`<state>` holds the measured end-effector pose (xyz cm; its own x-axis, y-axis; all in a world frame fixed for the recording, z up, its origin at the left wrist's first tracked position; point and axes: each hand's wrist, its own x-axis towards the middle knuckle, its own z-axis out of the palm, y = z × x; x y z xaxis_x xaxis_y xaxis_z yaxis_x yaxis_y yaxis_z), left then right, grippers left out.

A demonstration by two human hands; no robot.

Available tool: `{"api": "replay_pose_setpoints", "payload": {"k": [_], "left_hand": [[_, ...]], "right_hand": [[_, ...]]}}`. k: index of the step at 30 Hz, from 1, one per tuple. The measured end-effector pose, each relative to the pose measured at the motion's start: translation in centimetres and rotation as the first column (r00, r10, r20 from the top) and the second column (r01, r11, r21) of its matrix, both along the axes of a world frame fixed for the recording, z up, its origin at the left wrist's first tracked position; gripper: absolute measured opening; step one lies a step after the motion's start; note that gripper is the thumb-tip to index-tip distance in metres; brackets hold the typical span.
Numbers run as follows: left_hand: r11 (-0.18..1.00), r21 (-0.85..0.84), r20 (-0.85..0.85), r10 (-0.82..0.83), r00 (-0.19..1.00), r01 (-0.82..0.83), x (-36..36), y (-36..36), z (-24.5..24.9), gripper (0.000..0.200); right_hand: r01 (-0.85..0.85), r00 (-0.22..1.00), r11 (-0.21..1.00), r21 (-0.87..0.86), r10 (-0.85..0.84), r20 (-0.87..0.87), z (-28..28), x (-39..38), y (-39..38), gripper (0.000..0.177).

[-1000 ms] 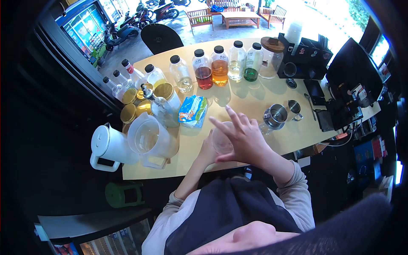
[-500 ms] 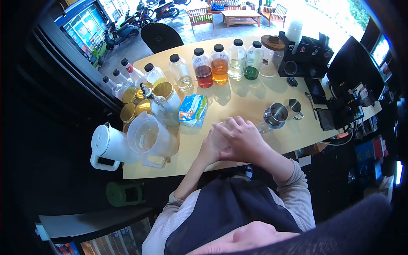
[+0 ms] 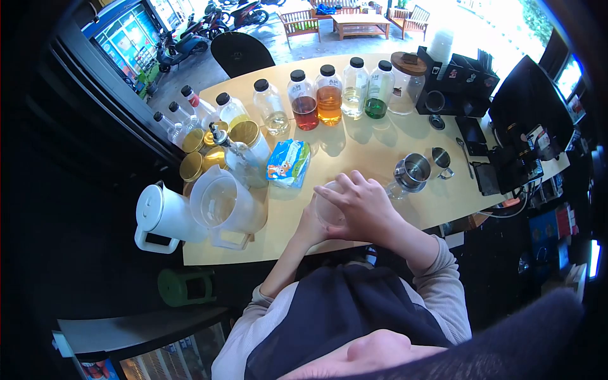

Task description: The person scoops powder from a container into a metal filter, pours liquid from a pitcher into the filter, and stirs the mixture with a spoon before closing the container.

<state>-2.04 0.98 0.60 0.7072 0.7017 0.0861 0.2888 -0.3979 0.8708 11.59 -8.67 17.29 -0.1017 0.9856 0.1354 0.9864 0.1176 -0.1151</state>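
Observation:
Near the table's front edge, a clear round cup or lid (image 3: 329, 206) is held between my two hands. My left hand (image 3: 310, 223) is wrapped round its left side. My right hand (image 3: 364, 208) lies over its right side and top, with the fingers bent across it. The hands hide much of the object, so its full shape cannot be told. A blue tissue pack (image 3: 288, 163) lies just beyond my left hand. To the right of my right hand stands a metal cup (image 3: 415, 170) on what looks like a clear glass.
A clear pitcher (image 3: 221, 204) and a white jug (image 3: 161, 212) stand at the left. Several black-capped bottles (image 3: 305, 107) line the back of the table (image 3: 278, 244). On the right are a small metal jigger (image 3: 441, 159), a spoon (image 3: 465, 156) and a dark monitor (image 3: 532, 114).
Both hands keep nearly the same pose around the clear object. The view has shifted very slightly.

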Motion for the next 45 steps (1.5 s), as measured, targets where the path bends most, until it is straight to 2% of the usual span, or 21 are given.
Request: {"api": "replay_pose_setpoints", "payload": {"k": [3,5,9,12,14,15,17,19,21,23,25,26,29,30,32,33,35,39,41,44,45], "left_hand": [[0.997,-0.072,0.037,0.001,0.999,0.002,0.1,0.0,0.5,0.088],[0.993,0.094,-0.061,-0.07,0.996,0.075,0.4,0.5,0.3,0.087],[0.99,0.122,0.009,-0.07,0.998,0.068,0.3,0.2,0.4,0.088],[0.995,0.098,0.016,-0.026,1.0,0.025,0.0,-0.1,1.3,0.1],[0.983,-0.165,0.103,-0.069,0.992,0.085,-1.0,-0.3,2.1,0.109],[0.982,-0.166,0.103,-0.068,0.992,0.085,-1.0,-0.3,2.0,0.109],[0.997,0.047,0.103,-0.072,0.992,0.068,-0.9,-0.3,1.6,0.112],[0.997,0.023,0.158,-0.074,0.985,0.071,-0.7,-0.2,1.2,0.11],[0.997,-0.001,0.213,-0.074,0.974,0.076,-0.6,-0.2,1.1,0.108],[0.996,-0.065,0.194,-0.048,0.98,0.062,-0.6,-0.2,1.1,0.107],[0.992,-0.114,0.19,-0.038,0.981,0.061,-0.6,-0.4,1.7,0.107],[0.985,-0.161,0.185,-0.03,0.982,0.06,-0.7,-0.4,1.8,0.107],[0.988,-0.14,0.194,-0.038,0.98,0.066,-0.8,-0.3,1.5,0.105],[0.987,-0.143,0.192,-0.04,0.981,0.068,-0.8,-0.3,1.4,0.105],[0.987,-0.139,0.188,-0.052,0.981,0.079,-0.8,-0.1,1.3,0.104],[0.987,-0.139,0.188,-0.053,0.981,0.08,-0.7,-0.1,1.2,0.104],[0.996,0.008,0.226,-0.088,0.97,0.089,-0.8,0.0,1.0,0.106],[0.996,0.041,0.22,-0.091,0.971,0.084,-0.8,-0.1,1.1,0.106],[0.995,0.049,0.225,-0.091,0.97,0.082,-0.8,-0.1,1.0,0.105],[0.994,0.058,0.219,-0.101,0.971,0.09,-0.8,0.1,0.7,0.105],[0.994,0.058,0.217,-0.101,0.971,0.09,-0.8,0.1,0.7,0.105]], "right_hand": [[-0.106,0.994,0.991,0.079,0.107,-0.007,0.5,0.6,0.1,0.08],[-0.133,0.988,0.991,0.019,0.134,-0.081,1.1,0.8,0.1,0.08],[-0.126,0.99,0.991,0.049,0.129,-0.058,0.2,1.0,0.4,0.078],[-0.128,0.984,0.992,-0.007,0.126,-0.13,0.4,1.6,0.6,0.075],[-0.157,0.927,0.985,0.068,0.171,-0.334,1.0,2.9,0.8,0.076],[-0.157,0.927,0.985,0.068,0.171,-0.334,1.0,3.5,0.8,0.076],[0.002,0.59,0.992,0.13,0.104,-0.801,0.3,5.0,1.0,0.08],[0.026,0.531,0.978,0.209,0.163,-0.832,-2.7,5.6,2.2,0.086],[0.203,-0.018,0.921,0.334,0.345,-0.939,-6.2,5.4,3.5,0.089],[0.24,-0.072,0.922,0.304,0.329,-0.941,-9.2,5.0,4.2,0.087],[0.461,-0.067,0.877,0.137,0.188,-0.98,-11.7,4.3,4.8,0.079],[0.48,-0.087,0.87,0.113,0.175,-0.981,-12.9,4.1,5.1,0.069],[0.429,-0.192,0.903,0.029,0.123,-0.974,-17.1,4.8,6.2,0.066],[0.431,-0.194,0.902,0.026,0.12,-0.974,-18.2,4.7,6.3,0.066],[0.534,0.119,0.841,0.089,0.03,-0.992,-20.1,4.6,6.5,0.061],[0.535,0.119,0.84,0.089,0.029,-0.992,-21.5,4.6,6.5,0.061],[0.621,0.543,0.748,0.234,-0.194,-0.817,-23.0,4.7,6.0,0.056],[0.594,0.571,0.803,0.05,-0.376,-0.73,-23.7,5.0,4.9,0.059],[0.577,0.709,0.791,0.203,-0.362,-0.605,-24.8,4.9,5.0,0.064],[0.521,0.829,0.763,0.382,-0.345,-0.441,-26.1,5.4,5.5,0.058],[0.521,0.828,0.763,0.381,-0.345,-0.442,-24.3,5.3,5.3,0.058]]}}
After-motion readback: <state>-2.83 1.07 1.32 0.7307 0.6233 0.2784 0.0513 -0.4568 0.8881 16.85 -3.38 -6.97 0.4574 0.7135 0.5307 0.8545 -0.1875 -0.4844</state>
